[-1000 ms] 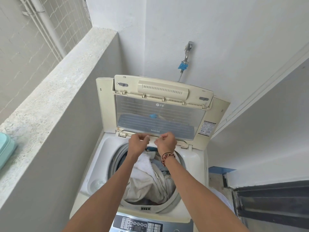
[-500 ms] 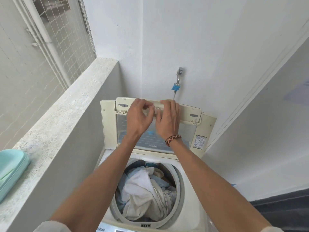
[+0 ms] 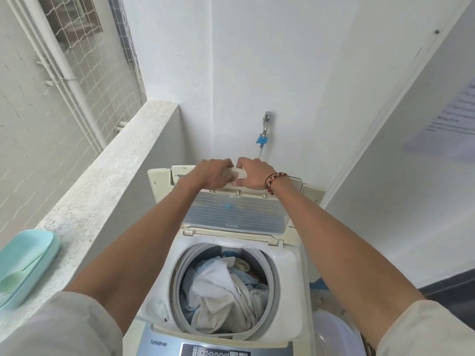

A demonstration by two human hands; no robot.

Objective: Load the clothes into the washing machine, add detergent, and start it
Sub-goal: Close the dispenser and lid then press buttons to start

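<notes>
A top-loading washing machine (image 3: 285,268) stands in front of me with its folding lid (image 3: 234,214) raised against the wall. White and pale blue clothes (image 3: 221,291) fill the drum. My left hand (image 3: 209,176) and my right hand (image 3: 253,177) are side by side at the lid's top edge, fingers curled over its cream handle bar (image 3: 235,173). A braided bracelet is on my right wrist. The control panel (image 3: 205,349) shows at the bottom edge.
A concrete ledge (image 3: 102,196) runs along the left, with a mint green plastic container (image 3: 25,263) on it. A tap (image 3: 264,129) with a blue fitting sticks out of the wall behind the lid. A clear plastic tub (image 3: 334,335) sits at the machine's right.
Both hands rose from the lid's lower hinge to its top handle bar, and now their fingers curl over that bar. My view tilted upward.
</notes>
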